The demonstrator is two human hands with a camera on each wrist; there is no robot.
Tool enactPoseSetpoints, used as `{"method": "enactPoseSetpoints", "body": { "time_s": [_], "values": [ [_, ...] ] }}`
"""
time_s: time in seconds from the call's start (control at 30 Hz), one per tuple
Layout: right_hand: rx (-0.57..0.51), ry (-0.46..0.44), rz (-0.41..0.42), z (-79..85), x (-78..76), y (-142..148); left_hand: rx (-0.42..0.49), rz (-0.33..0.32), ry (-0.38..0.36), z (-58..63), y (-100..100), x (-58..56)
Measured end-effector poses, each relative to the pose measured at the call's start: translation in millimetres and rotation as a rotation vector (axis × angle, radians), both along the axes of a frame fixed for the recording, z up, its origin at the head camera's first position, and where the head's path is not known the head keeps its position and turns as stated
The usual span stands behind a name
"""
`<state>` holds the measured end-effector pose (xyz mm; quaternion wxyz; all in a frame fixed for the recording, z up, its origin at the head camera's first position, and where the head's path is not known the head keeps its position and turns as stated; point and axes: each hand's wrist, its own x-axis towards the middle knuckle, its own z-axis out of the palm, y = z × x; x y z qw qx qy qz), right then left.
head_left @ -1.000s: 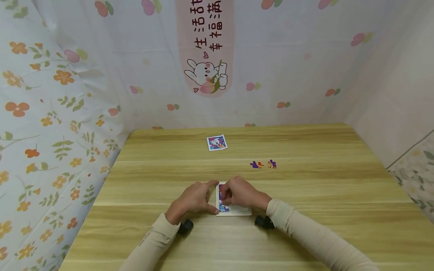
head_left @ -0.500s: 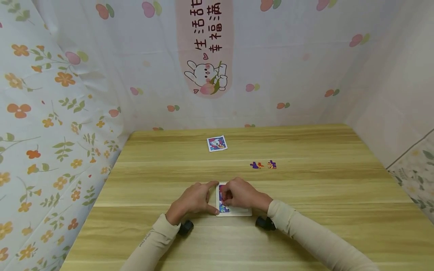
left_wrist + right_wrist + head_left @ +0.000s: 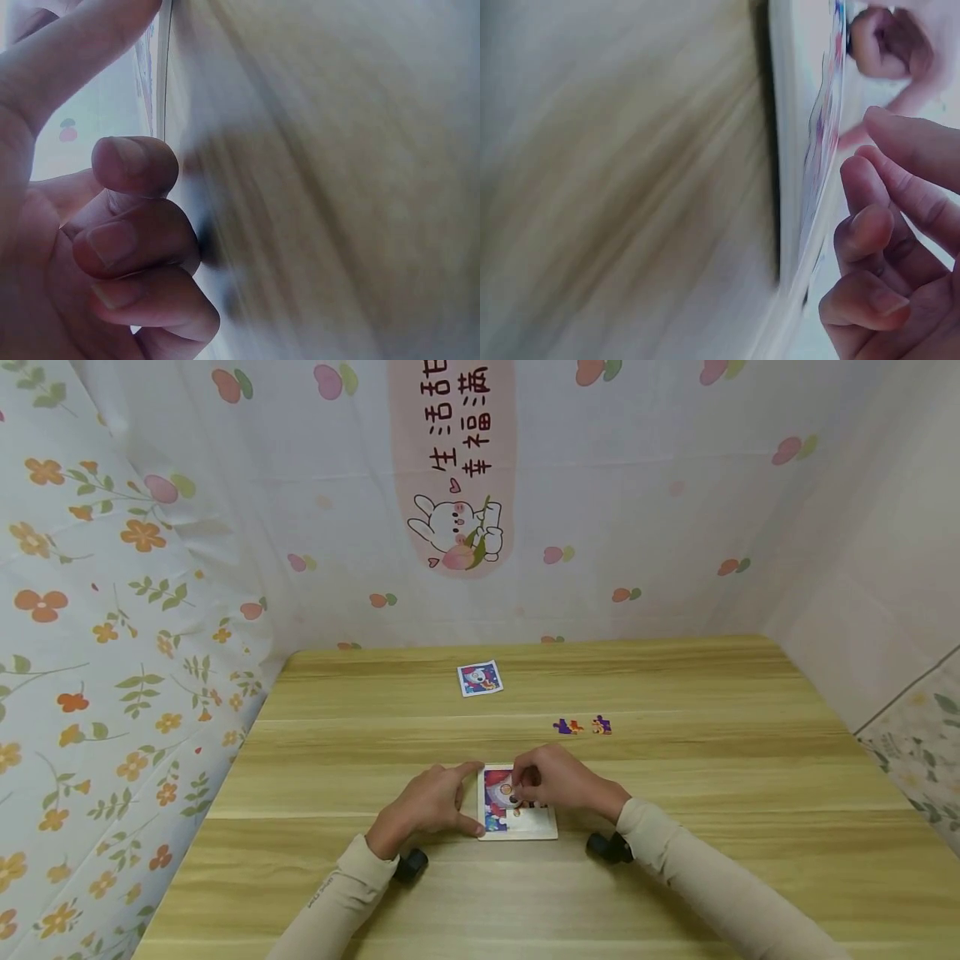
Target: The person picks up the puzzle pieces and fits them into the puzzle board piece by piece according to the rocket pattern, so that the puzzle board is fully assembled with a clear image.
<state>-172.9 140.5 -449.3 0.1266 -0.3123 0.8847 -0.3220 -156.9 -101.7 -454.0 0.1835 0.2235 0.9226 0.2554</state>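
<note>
A jigsaw puzzle board (image 3: 497, 838) with a pale frame lies flat on the table. Its picture, a white character with red and purple parts, fills the left and upper part; a pale bare patch shows at lower right. My left hand (image 3: 429, 800) holds the board's left side, index finger at the top corner and thumb at the bottom one; its other fingers curl loosely in the left wrist view. Over the upper right of the picture hovers my right hand (image 3: 558, 778). Its loosely bent fingers (image 3: 866, 232) show no piece between them in the right wrist view.
Two loose puzzle pieces, one purple and orange (image 3: 567, 726) and one purple and yellow (image 3: 602, 724), lie behind the board to the right. A small picture card (image 3: 480, 678) lies near the back edge. A printed cloth (image 3: 600, 510) hangs behind the table.
My right hand has moved right across the board and uncovered the character's face. My left hand and the loose pieces stay where they were.
</note>
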Motion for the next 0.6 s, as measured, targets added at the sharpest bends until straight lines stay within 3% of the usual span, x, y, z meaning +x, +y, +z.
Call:
{"method": "enactPoseSetpoints", "body": {
  "time_s": [0.33,0.6],
  "values": [
    [0.013,0.099,-0.129,-3.3,-20.3,36,0.002,0.015,-0.001,-0.1,-1,0.3],
    [0.099,0.207,-0.331,-9.8,-40.6,59,-0.007,0.035,-0.016,0.8,-1,2.3]
  ]
}}
